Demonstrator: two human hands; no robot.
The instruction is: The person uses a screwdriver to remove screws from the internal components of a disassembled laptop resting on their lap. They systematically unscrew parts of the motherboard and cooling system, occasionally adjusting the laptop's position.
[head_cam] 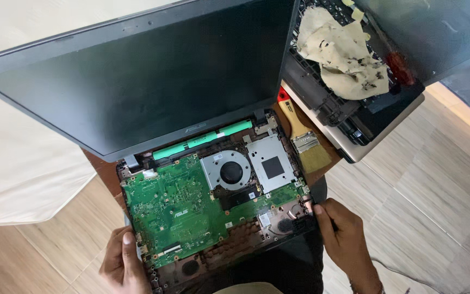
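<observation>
So the opened laptop base point(213, 212) sits on the lap with its long axis running left to right, tilted a bit, squarely between both hands. Left hand point(123, 261) curls around the near-left edge, thumb on top, while the right hand point(344, 234) pinches the right edge, fingers closed on it. A paintbrush point(303, 136) lies just beyond, nearer the right hand.

Large dark rectangular laptop screen point(137, 76), black bezel, unlit: tilted up beyond both gripping hands, hinged to the opened base they hold. Second dark glossy screen panel point(436, 32): far upper right of right-hand grip, also unlit. No pkgs, signs.
</observation>
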